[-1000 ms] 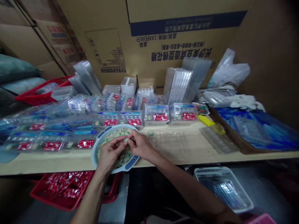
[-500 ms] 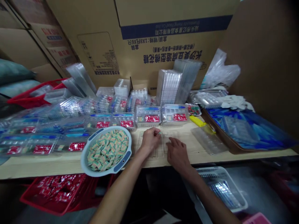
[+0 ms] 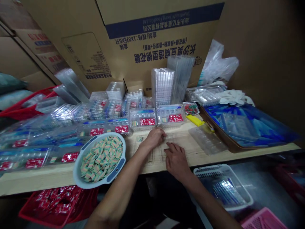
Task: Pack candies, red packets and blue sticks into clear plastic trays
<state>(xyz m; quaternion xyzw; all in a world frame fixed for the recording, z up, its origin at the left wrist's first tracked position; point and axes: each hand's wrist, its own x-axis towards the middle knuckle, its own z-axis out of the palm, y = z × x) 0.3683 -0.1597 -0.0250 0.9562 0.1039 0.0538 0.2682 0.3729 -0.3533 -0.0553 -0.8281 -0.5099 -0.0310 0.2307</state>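
Clear tray [image 3: 156,156] under curled left hand [image 3: 154,138] and open right hand [image 3: 176,160]; carton [image 3: 152,16] reads 1X8.

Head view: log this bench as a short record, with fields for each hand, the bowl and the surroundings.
Left hand: curled above a clear plastic tray; cannot tell if it holds anything.
Right hand: fingers resting on that tray.
Bowl: pale blue plastic bowl with dark blue grips, full of striped pastel cubes.
Behind: clear plastic packs with red labels.
Below bench: red plastic crate.
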